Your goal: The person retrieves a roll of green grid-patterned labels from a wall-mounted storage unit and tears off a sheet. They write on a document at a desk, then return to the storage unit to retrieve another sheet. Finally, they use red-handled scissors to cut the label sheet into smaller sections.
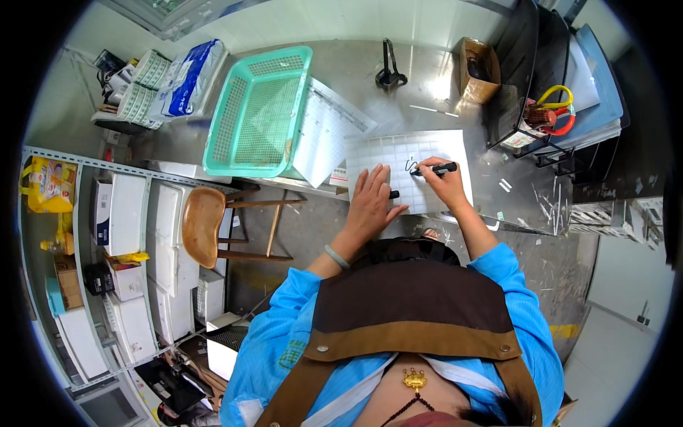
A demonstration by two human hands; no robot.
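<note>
A white sheet of paper with a faint grid lies at the front edge of a metal table. My right hand grips a black marker pen, its tip on the sheet beside a few black strokes. Flat on the sheet's left part rests my left hand, fingers spread. A black marker cap shows at its thumb side; whether the hand touches it I cannot tell.
Left of the sheet, a green plastic basket overlaps printed papers. Toward the back stand a black holder and a cardboard box. Scissors sit in a black mesh file rack. A wooden chair is at left, near shelving.
</note>
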